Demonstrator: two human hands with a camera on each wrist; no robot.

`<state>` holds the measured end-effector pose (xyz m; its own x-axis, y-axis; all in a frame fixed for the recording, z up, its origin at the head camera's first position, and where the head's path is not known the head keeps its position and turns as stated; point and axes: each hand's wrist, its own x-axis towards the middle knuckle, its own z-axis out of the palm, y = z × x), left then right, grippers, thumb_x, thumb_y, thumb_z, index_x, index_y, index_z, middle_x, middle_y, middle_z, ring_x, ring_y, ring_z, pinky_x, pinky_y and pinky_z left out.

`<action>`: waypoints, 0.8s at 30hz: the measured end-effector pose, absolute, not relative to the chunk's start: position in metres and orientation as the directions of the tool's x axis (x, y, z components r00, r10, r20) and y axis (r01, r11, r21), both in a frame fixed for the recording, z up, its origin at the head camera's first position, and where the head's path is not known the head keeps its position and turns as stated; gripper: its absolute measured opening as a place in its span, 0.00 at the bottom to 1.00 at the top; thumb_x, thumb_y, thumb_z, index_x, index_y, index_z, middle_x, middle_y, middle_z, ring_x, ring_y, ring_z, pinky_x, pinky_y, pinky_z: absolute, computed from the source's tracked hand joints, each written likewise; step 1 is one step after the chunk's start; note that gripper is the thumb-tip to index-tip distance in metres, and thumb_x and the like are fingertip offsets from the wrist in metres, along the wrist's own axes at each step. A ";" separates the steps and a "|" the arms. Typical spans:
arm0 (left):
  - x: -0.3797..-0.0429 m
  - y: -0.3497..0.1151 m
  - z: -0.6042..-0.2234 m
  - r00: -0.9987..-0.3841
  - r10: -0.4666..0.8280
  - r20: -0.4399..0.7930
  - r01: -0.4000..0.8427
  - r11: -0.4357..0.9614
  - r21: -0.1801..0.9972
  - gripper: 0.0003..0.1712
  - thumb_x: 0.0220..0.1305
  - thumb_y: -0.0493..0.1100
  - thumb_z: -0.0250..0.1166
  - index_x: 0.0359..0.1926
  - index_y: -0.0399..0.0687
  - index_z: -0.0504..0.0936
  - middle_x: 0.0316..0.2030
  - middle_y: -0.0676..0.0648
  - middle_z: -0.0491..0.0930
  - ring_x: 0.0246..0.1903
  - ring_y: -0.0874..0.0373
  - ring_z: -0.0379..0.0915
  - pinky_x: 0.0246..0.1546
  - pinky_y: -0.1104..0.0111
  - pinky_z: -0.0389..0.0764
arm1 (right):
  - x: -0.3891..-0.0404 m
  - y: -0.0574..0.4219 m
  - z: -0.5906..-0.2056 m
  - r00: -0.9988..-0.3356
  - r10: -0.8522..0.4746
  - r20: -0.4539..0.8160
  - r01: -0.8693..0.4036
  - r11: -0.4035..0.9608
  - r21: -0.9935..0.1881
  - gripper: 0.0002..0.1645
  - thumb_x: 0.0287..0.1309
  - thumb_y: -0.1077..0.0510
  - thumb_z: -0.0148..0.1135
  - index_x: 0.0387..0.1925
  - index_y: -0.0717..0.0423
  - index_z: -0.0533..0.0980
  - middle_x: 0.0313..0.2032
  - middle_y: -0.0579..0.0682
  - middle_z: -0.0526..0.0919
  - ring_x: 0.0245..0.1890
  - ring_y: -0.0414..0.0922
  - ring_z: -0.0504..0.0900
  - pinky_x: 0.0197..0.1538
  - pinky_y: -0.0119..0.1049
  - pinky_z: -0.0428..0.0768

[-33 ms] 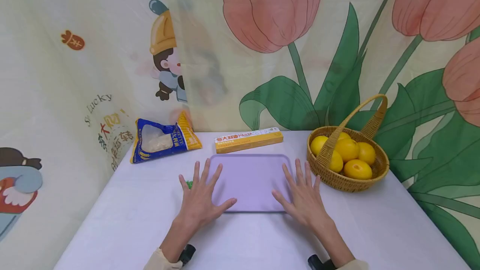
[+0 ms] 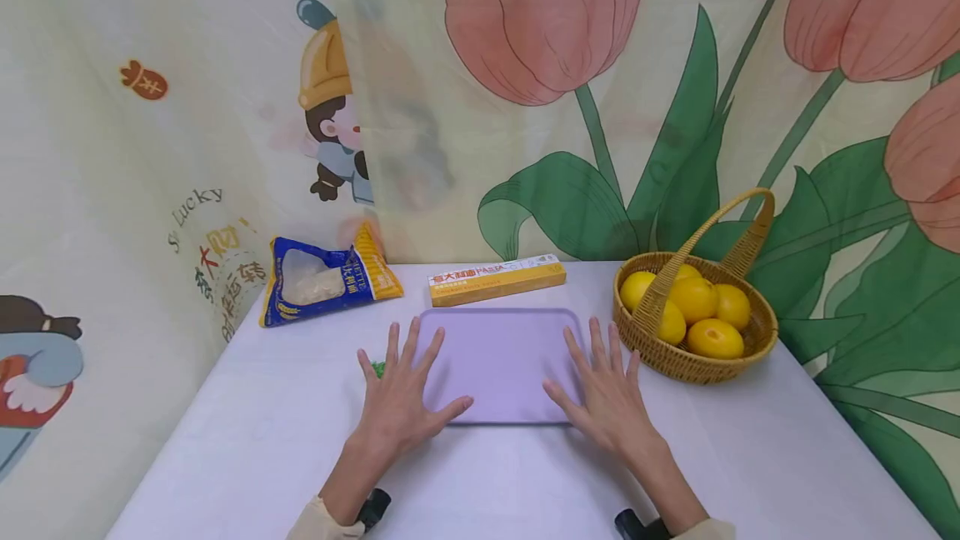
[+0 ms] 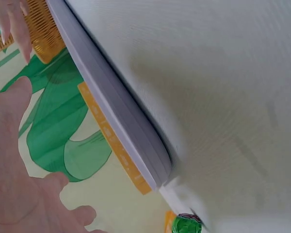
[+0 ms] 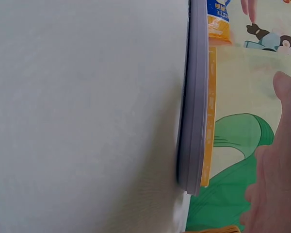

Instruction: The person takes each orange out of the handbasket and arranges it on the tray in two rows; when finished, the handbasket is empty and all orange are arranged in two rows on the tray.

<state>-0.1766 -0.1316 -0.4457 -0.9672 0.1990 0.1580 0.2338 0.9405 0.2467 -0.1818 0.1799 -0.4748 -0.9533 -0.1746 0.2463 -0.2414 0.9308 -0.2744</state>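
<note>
My left hand is held over the left edge of a shallow lilac tray, fingers spread wide and holding nothing. Over the tray's right edge, my right hand is spread the same way, also with nothing in it. In both wrist views the hands stand above the level of the tabletop. A small green item peeks out beside my left hand, mostly hidden behind the fingers in the head view. Just behind the tray lies a long orange and white pasta box.
A blue and yellow pasta bag lies at the back left. At the back right stands a wicker basket with a tall handle, holding several yellow round fruits. A white cloth covers the table, and a printed curtain hangs behind it.
</note>
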 end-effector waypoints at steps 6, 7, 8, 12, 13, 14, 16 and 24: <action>-0.176 -0.131 -0.444 -0.968 0.200 0.150 0.232 0.941 0.245 0.62 0.61 0.79 0.68 0.87 0.58 0.58 0.87 0.38 0.44 0.85 0.31 0.33 0.72 0.17 0.36 | -0.182 0.179 -0.473 -0.954 -0.172 0.246 -0.237 0.934 -0.266 0.55 0.72 0.25 0.53 0.87 0.46 0.52 0.87 0.64 0.40 0.85 0.69 0.36 0.77 0.83 0.42; -0.176 -0.131 -0.444 -0.969 0.199 0.146 0.231 0.942 0.244 0.62 0.61 0.79 0.68 0.87 0.58 0.57 0.87 0.38 0.44 0.85 0.31 0.33 0.73 0.17 0.36 | -0.182 0.179 -0.472 -0.954 -0.172 0.247 -0.237 0.935 -0.263 0.55 0.72 0.25 0.53 0.87 0.46 0.52 0.87 0.64 0.40 0.85 0.69 0.36 0.77 0.83 0.42; -0.175 -0.131 -0.443 -0.970 0.198 0.142 0.228 0.942 0.246 0.62 0.62 0.78 0.68 0.87 0.58 0.57 0.87 0.38 0.44 0.85 0.32 0.33 0.73 0.18 0.35 | -0.182 0.179 -0.472 -0.953 -0.171 0.248 -0.236 0.935 -0.263 0.55 0.72 0.25 0.53 0.87 0.46 0.52 0.87 0.64 0.41 0.85 0.69 0.36 0.77 0.83 0.42; -0.174 -0.134 -0.441 -0.976 0.188 0.110 0.212 0.939 0.270 0.63 0.62 0.78 0.68 0.87 0.56 0.55 0.87 0.38 0.42 0.85 0.32 0.33 0.73 0.19 0.34 | -0.181 0.178 -0.470 -0.954 -0.169 0.248 -0.234 0.935 -0.265 0.55 0.72 0.24 0.53 0.88 0.46 0.52 0.87 0.64 0.42 0.85 0.69 0.36 0.77 0.83 0.42; -0.174 -0.136 -0.441 -0.978 0.185 0.095 0.205 0.937 0.282 0.64 0.62 0.78 0.68 0.88 0.55 0.54 0.87 0.37 0.42 0.85 0.32 0.32 0.74 0.19 0.34 | -0.181 0.178 -0.470 -0.955 -0.169 0.246 -0.234 0.934 -0.270 0.55 0.72 0.24 0.53 0.88 0.46 0.52 0.87 0.64 0.41 0.85 0.69 0.36 0.77 0.83 0.41; -0.174 -0.138 -0.440 -0.979 0.183 0.086 0.201 0.934 0.296 0.63 0.64 0.77 0.68 0.88 0.54 0.53 0.87 0.37 0.42 0.85 0.32 0.33 0.74 0.20 0.35 | -0.181 0.178 -0.469 -0.955 -0.170 0.244 -0.235 0.934 -0.271 0.55 0.72 0.24 0.52 0.88 0.46 0.52 0.87 0.64 0.41 0.85 0.68 0.35 0.77 0.84 0.41; -0.174 -0.144 -0.439 -0.982 0.182 0.057 0.190 0.928 0.321 0.60 0.69 0.74 0.66 0.88 0.51 0.52 0.87 0.36 0.43 0.85 0.33 0.34 0.75 0.21 0.37 | -0.180 0.178 -0.468 -0.956 -0.172 0.239 -0.236 0.933 -0.272 0.55 0.72 0.24 0.52 0.88 0.46 0.51 0.87 0.64 0.40 0.85 0.68 0.34 0.77 0.84 0.41; -0.177 -0.168 -0.439 -0.974 0.186 -0.128 0.124 0.915 0.384 0.42 0.87 0.62 0.42 0.83 0.33 0.57 0.84 0.28 0.49 0.84 0.30 0.38 0.79 0.27 0.44 | -0.177 0.182 -0.466 -0.956 -0.164 0.245 -0.229 0.936 -0.268 0.54 0.73 0.25 0.53 0.87 0.46 0.52 0.86 0.64 0.41 0.85 0.70 0.35 0.76 0.85 0.41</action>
